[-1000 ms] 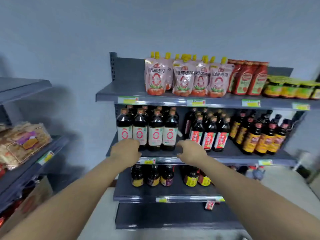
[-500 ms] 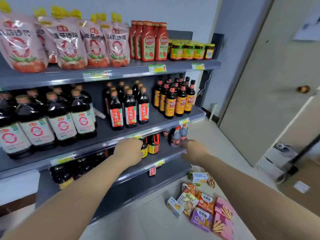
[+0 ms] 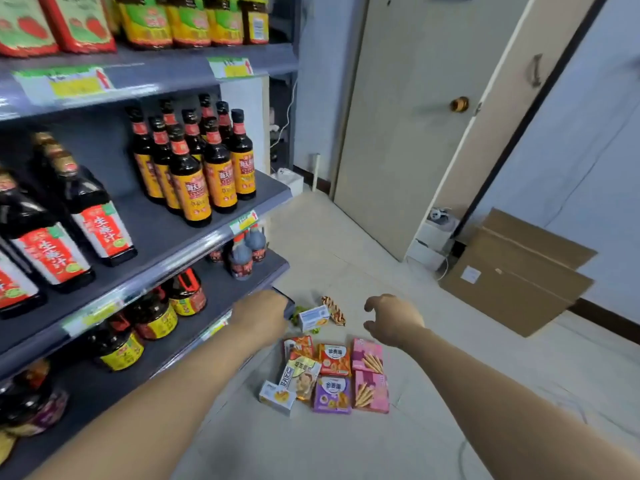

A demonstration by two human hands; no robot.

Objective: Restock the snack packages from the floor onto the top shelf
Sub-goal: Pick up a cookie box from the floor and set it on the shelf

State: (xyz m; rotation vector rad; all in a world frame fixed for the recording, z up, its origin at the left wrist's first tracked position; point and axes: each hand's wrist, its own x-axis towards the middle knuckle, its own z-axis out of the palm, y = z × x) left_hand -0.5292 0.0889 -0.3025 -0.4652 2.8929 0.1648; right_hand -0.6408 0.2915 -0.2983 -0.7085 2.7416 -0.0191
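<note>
The snack packages [image 3: 332,375] lie in a loose cluster on the pale floor [image 3: 346,445], just off the end of the shelving, and neither hand is touching them. Both bare arms reach forward and down toward them. The left hand [image 3: 259,315] hangs in front of the corner of a low shelf [image 3: 221,291], up and left of the cluster. Only its back shows, with the fingers folded out of sight, so I cannot tell whether it is closed. The right hand [image 3: 393,320] hovers just up and right of the two pink boxes [image 3: 369,372] — fingers spread and loosely curled, gripping nothing. Between the two hands, a little farther off, lie a small white box [image 3: 313,317] and a striped wrapper [image 3: 334,310] (something green beside them is too blurred to name). The orange, purple and pale packs sit nearer — below both hands in the view. The top shelf [image 3: 277,53], at upper left, carries yellow-labelled jars [image 3: 194,19].
</note>
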